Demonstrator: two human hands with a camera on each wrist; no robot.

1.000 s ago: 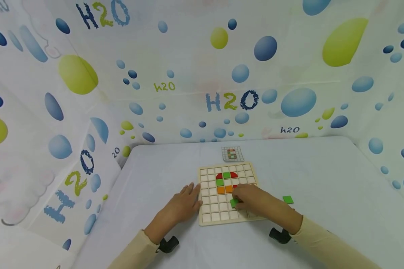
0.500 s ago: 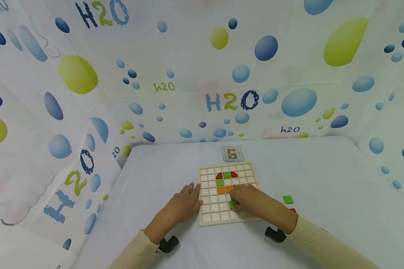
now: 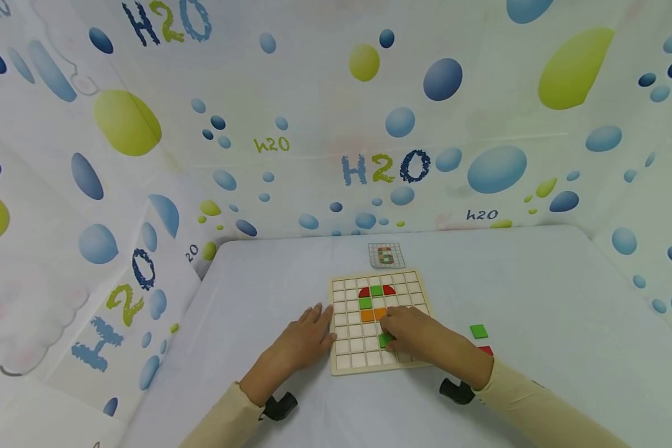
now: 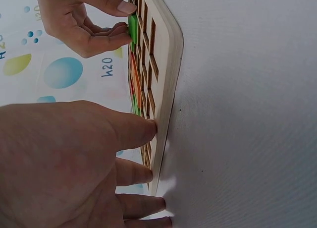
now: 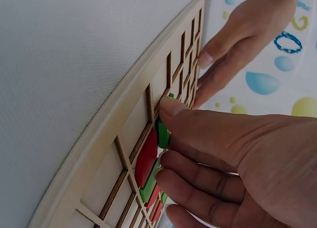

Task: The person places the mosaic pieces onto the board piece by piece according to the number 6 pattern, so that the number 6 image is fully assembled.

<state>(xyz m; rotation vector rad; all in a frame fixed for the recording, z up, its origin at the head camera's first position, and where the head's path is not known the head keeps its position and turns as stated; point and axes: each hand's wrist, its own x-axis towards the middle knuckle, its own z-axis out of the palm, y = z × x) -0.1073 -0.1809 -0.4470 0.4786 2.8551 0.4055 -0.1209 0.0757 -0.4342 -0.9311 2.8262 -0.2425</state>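
Observation:
A wooden grid board (image 3: 349, 348) lies on the white table. My right hand (image 3: 417, 334) reaches over its lower middle and pinches a green square tile (image 3: 385, 340) between thumb and fingers; in the right wrist view that green tile (image 5: 162, 133) stands tilted at the grid. At the board's left edge rests my left hand (image 3: 304, 343), its fingers fairly straight and the thumb touching the rim. Red, green and orange pieces sit in the upper cells, including an orange tile (image 3: 367, 315). The right hand hides some filled cells, where a red piece (image 5: 146, 158) shows in the right wrist view.
Behind the board lies a small card (image 3: 386, 255) with a printed coloured grid pattern. To the right are a loose green tile (image 3: 478, 331) and a red piece (image 3: 485, 350), partly hidden by the right forearm. A patterned curtain stands behind the table.
My right hand has shifted slightly left and down with the green tile. Its forearm moved too, uncovering part of the red piece at the right. The left hand stays at the board's edge.

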